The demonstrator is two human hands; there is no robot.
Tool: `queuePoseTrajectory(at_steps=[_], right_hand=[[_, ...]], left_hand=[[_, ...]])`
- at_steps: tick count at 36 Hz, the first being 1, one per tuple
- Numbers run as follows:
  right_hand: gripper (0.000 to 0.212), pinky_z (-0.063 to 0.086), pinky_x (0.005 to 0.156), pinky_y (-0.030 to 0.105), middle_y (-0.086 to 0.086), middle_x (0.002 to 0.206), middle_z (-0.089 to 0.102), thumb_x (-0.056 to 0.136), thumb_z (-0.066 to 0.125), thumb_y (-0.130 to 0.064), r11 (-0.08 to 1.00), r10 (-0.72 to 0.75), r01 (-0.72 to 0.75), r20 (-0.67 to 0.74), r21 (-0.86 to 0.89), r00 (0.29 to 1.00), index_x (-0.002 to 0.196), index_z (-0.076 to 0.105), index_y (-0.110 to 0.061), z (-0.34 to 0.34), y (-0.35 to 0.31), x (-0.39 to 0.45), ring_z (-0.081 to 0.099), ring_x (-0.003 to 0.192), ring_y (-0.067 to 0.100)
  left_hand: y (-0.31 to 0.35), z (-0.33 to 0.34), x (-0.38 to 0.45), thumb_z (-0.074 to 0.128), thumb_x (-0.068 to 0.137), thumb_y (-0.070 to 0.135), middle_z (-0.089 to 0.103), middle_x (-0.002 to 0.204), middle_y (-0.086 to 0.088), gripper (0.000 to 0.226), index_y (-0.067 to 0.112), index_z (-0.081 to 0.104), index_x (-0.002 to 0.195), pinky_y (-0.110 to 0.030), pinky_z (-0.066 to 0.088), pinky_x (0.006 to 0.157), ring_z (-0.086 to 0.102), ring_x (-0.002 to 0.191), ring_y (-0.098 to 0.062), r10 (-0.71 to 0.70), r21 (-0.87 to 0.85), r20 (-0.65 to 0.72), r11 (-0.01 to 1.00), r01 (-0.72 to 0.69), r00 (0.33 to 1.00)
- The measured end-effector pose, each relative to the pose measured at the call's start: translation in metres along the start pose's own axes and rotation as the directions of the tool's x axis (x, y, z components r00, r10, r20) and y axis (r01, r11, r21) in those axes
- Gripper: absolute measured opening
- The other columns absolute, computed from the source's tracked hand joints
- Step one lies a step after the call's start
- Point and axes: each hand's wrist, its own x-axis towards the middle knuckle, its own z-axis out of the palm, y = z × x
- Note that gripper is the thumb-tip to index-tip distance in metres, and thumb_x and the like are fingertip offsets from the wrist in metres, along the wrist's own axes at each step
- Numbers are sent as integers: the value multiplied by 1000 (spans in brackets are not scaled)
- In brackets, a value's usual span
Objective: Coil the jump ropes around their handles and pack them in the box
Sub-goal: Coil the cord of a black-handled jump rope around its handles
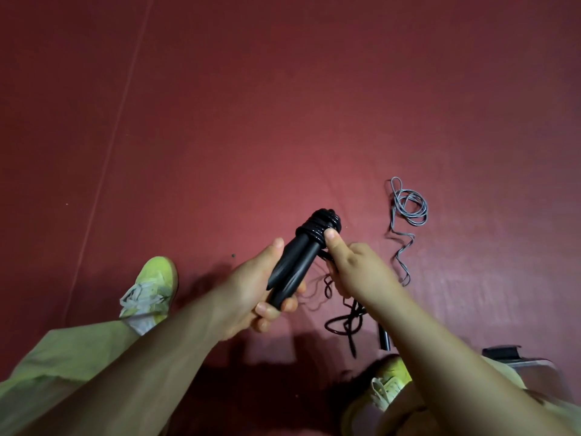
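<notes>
the right hand hides the black rope it pinches. the left hand grips the handles closed. bare floor lies beyond both.

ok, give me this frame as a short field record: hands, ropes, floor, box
left hand: grips the lower ends of the two black handles, held together
right hand: thumb presses on the black coil; fingers hold the rope just below it
black rope: partly wound round the handle tops; loose tail on the floor
grey rope: uncoiled, lying loose on the floor, untouched
floor: red mat
box: cannot confirm; a dark object shows at lower right, partly hidden
</notes>
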Motion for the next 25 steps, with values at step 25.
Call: queuePoseTrajectory(at_steps=[25], right_hand=[[38,22,46,27,-2,53,36,78,50,-51,921,-46,-16,149,389,988,63,43,-17,5,-1,-2,28,47,15]], left_hand=[[-11,-6,7,71,52,54,62,70,10,55,22,58,94,-32,49,71,58,63,-4,198,278,-54,944,-176,979]])
